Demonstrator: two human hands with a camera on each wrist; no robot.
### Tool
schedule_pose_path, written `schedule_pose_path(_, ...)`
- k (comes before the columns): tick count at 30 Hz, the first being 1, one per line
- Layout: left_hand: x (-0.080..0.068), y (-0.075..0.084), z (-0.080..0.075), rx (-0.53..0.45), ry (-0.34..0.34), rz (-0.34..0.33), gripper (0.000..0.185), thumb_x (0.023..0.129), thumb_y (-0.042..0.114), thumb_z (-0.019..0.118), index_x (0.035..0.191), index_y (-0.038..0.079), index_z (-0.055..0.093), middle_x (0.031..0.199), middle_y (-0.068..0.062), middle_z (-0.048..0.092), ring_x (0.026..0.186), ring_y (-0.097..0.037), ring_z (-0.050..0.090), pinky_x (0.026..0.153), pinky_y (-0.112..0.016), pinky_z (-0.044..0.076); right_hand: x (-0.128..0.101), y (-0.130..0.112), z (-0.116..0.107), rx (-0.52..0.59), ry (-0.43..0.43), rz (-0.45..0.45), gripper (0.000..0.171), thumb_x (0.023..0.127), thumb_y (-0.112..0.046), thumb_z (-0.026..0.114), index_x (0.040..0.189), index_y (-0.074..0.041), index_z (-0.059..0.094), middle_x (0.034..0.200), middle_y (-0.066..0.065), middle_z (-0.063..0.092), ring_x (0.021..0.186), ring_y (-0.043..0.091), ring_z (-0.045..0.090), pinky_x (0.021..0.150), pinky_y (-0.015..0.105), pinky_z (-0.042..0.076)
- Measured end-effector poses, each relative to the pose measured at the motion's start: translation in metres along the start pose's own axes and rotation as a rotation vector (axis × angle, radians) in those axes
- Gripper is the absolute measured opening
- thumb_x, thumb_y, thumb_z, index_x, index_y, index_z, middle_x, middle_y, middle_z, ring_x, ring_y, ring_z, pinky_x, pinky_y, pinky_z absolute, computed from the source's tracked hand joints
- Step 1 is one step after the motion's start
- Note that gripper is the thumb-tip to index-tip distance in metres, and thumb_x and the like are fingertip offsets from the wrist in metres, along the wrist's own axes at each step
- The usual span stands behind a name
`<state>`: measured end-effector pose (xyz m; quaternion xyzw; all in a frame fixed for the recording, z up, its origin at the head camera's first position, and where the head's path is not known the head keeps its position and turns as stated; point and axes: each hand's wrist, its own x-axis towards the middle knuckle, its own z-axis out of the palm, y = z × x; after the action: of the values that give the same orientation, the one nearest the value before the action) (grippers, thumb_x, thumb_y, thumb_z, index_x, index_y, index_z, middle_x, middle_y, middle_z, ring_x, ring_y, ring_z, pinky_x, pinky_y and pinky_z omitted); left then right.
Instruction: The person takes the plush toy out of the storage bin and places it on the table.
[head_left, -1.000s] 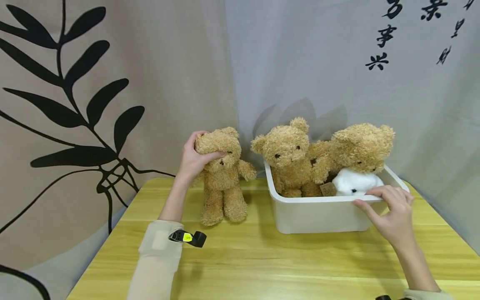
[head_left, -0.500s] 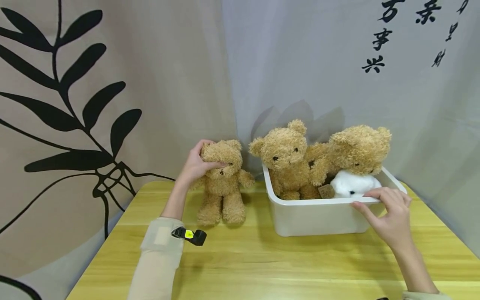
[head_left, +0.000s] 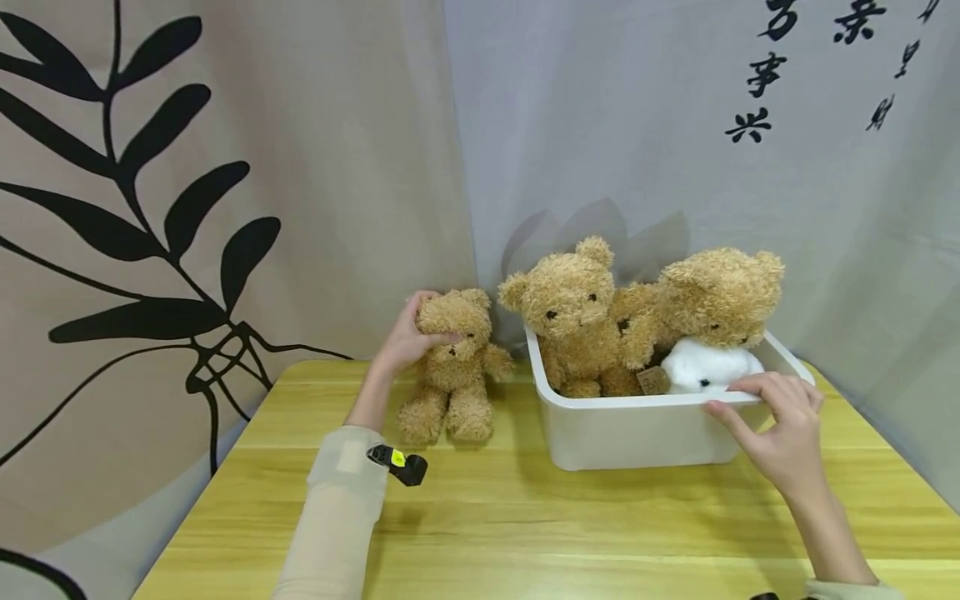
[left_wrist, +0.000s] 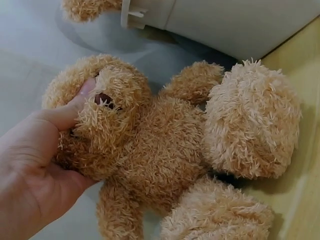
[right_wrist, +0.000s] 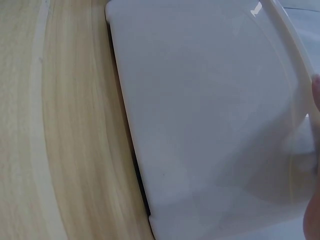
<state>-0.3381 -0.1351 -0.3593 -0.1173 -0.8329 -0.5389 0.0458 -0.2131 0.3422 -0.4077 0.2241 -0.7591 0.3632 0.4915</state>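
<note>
My left hand (head_left: 408, 337) grips the head of a small tan teddy bear (head_left: 452, 367) that sits on the yellow wooden table (head_left: 487, 517), left of a white plastic bin (head_left: 637, 429). In the left wrist view my thumb lies across the teddy bear's (left_wrist: 165, 150) face and my left hand (left_wrist: 45, 165) wraps its head. My right hand (head_left: 776, 425) holds the bin's front right rim, thumb on the outer wall, fingers over the edge. In the right wrist view only the bin's wall (right_wrist: 210, 125) and the table show.
Two bigger tan bears (head_left: 573, 312) (head_left: 716, 296) and a white plush toy (head_left: 708, 367) fill the bin. Curtains hang close behind the table, one with a black leaf print (head_left: 150, 208). The table's left edge (head_left: 202, 492) is near my left forearm.
My left hand lowered the small bear and moved it right, from standing upright to sitting close beside the bin. My right hand kept its hold on the rim.
</note>
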Motion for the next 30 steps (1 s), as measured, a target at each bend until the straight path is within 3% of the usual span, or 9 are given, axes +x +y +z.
schedule_pose_path(7,-0.001,-0.002,-0.003,0.006,-0.022,-0.014,0.079,0.084,0.018,0.083,0.149,0.016,0.04,0.158,-0.008,0.033,0.148,-0.035,0.024,0.117,-0.065,0.017,0.0,0.002,0.001,0.001,-0.009,0.005,0.075,0.079,-0.07,0.07,0.081,0.005,0.067,0.083,0.001,0.065,0.099,-0.008,0.047,0.102,0.026,0.019)
schedule_pose_path(12,-0.003,0.001,-0.002,0.011,-0.024,-0.029,0.09,0.087,0.033,0.08,0.158,0.022,0.025,0.166,-0.007,0.016,0.151,-0.037,0.014,0.116,-0.066,0.015,-0.001,0.003,0.001,0.001,-0.004,0.004,0.074,0.079,-0.069,0.071,0.081,0.004,0.068,0.085,-0.003,0.065,0.099,-0.008,0.047,0.102,0.027,0.019)
schedule_pose_path(19,-0.014,0.021,-0.004,-0.121,0.01,-0.01,0.093,0.094,0.024,0.073,0.162,0.019,0.009,0.168,-0.009,-0.003,0.152,-0.039,-0.002,0.117,-0.066,0.008,0.0,-0.002,0.001,0.006,0.009,0.0,0.074,0.08,-0.069,0.071,0.08,0.005,0.068,0.084,-0.002,0.065,0.099,-0.008,0.047,0.101,0.026,0.018)
schedule_pose_path(25,-0.009,0.002,-0.005,-0.147,0.065,-0.014,0.101,0.091,0.035,0.076,0.162,0.032,0.005,0.169,-0.002,-0.005,0.153,-0.033,-0.004,0.118,-0.064,0.007,0.0,-0.002,0.001,0.008,0.005,0.003,0.073,0.08,-0.069,0.071,0.08,0.005,0.068,0.087,-0.008,0.064,0.099,-0.007,0.047,0.101,0.026,0.018)
schedule_pose_path(30,-0.01,-0.001,-0.007,-0.123,0.129,-0.02,0.102,0.088,0.04,0.079,0.163,0.032,0.01,0.169,-0.003,0.0,0.152,-0.037,0.004,0.117,-0.065,0.012,-0.001,0.0,0.001,0.004,-0.002,0.008,0.073,0.08,-0.069,0.071,0.081,0.004,0.068,0.085,-0.005,0.065,0.099,-0.007,0.047,0.101,0.026,0.018)
